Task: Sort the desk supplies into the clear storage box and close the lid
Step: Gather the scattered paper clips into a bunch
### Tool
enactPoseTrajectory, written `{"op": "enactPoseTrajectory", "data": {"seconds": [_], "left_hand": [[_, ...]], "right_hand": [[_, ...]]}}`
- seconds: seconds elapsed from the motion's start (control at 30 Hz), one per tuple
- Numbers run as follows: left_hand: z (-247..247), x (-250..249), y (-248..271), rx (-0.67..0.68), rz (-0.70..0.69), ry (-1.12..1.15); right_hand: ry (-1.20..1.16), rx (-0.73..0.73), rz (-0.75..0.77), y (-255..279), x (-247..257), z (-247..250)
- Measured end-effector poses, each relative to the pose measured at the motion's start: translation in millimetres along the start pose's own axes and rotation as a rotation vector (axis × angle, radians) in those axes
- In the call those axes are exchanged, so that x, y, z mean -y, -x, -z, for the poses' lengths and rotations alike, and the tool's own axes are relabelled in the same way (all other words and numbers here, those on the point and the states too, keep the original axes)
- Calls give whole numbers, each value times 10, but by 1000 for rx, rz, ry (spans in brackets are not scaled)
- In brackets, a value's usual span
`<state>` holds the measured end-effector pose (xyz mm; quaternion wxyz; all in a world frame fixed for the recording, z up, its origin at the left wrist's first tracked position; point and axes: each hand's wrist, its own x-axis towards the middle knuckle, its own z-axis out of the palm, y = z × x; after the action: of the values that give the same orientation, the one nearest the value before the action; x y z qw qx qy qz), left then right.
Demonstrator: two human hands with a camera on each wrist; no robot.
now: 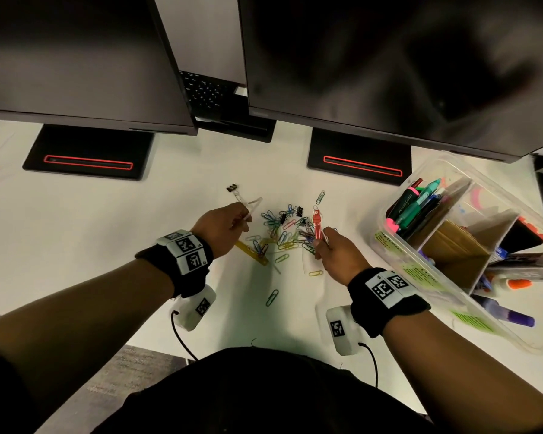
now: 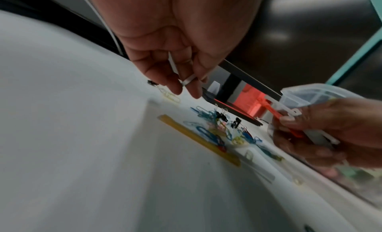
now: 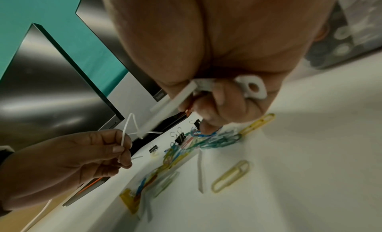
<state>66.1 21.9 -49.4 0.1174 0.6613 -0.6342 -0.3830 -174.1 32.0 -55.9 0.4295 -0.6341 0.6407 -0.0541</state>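
Observation:
My left hand [image 1: 243, 222] pinches a bent white plastic strip [image 1: 252, 206] a little above the white desk, left of the pile; the same strip [image 2: 187, 81] shows between thumb and fingers. My right hand [image 1: 322, 242] grips a red plastic strip [image 1: 318, 225] together with white strips [image 3: 171, 108], one ending in a holed tab [image 3: 252, 88]. Between the hands lies a pile of coloured paper clips [image 1: 282, 227] with small black binder clips [image 1: 299, 210]. A yellow strip [image 1: 253, 253] lies under the clips. The clear storage box [image 1: 445, 296] stands open at right, divided, holding markers and glue sticks.
Two dark monitors [image 1: 389, 73] overhang the back of the desk on black stands [image 1: 88, 155]. A keyboard [image 1: 206, 90] sits behind them. One binder clip [image 1: 231, 187] and loose clips [image 1: 272, 297] lie apart from the pile. The desk's front edge runs near my body.

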Motion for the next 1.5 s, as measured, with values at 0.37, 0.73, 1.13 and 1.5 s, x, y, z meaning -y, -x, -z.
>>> {"op": "enactPoseTrajectory", "data": {"seconds": [0.37,0.73,1.13,1.5], "left_hand": [[123,223,52,-16,120,24],[97,359,179,26,-35,-201],[-158,385,31,83,-337,-548],[-185,308,55,120,-453,-848]], "right_hand": [[244,100,156,-110,250,-183],[529,115,249,-213,405,-360],[313,-24,158,-49,535,-2],[5,-146,-29,226,580,811]]}}
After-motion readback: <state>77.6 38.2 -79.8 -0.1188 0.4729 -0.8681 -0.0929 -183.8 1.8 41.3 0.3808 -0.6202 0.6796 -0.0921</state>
